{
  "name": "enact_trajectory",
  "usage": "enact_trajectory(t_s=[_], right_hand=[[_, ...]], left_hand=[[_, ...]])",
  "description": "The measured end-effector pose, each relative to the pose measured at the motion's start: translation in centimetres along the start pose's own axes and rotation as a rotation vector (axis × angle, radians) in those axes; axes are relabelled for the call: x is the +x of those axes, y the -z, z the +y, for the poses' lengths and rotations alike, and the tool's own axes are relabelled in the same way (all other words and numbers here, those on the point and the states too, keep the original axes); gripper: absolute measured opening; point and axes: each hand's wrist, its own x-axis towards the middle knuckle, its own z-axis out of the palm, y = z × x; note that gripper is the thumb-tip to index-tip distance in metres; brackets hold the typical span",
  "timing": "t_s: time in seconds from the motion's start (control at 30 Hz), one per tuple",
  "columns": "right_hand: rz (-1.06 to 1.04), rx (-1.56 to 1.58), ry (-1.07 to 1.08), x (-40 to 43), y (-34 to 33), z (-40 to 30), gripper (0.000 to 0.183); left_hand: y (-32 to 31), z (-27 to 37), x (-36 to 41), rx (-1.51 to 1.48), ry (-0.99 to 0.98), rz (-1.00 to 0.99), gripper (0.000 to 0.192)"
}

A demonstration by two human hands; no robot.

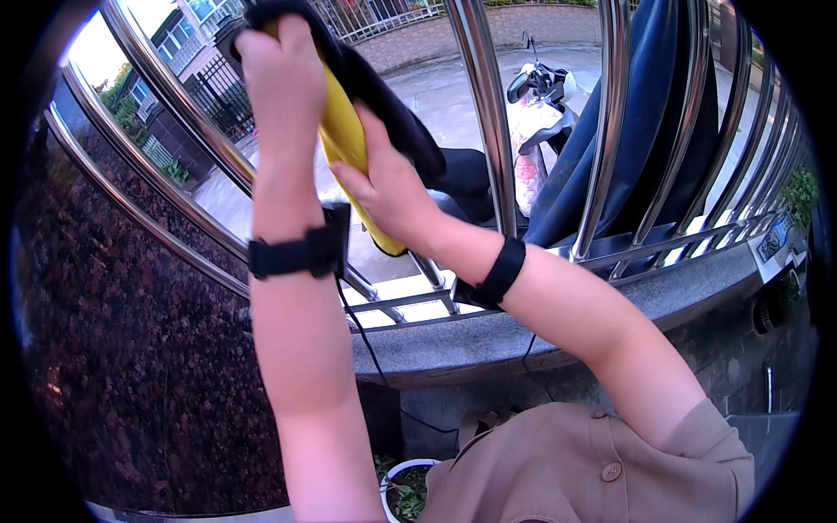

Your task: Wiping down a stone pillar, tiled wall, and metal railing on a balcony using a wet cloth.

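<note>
A yellow cloth [345, 124] with a dark backing and edging hangs along the polished metal railing. Near its top, my left hand [288, 85] is closed around the cloth, slightly blurred. Lower down, my right hand [395, 183] grips the cloth with the thumb on the yellow face and fingers over the far side. The cloth covers much of one steel bar [428, 269], whose lower end shows beneath it. Whether the cloth wraps fully around that bar is hidden. A black strap with a small device circles each wrist.
Upright steel bars [484, 118] stand on a stone ledge [444, 346]. A dark speckled stone pillar [144, 366] rises at left. Beyond the railing are a parked scooter [539, 91] and a blue cover [588, 170]. A white plant pot [387, 487] sits below; thin black cables hang from the wrists.
</note>
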Motion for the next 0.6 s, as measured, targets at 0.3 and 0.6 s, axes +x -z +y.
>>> enact_trajectory(t_s=[0.3,0.6], right_hand=[[-0.430,-0.392,-0.408,-16.0,4.9,7.6,0.050],[-0.483,-0.890,0.081,-19.7,7.5,7.8,0.047]], left_hand=[[-2.5,-6.0,-25.7,0.040,0.310,-0.203,0.029],[-3.4,-6.8,-31.7,0.110,0.516,-0.287,0.029]])
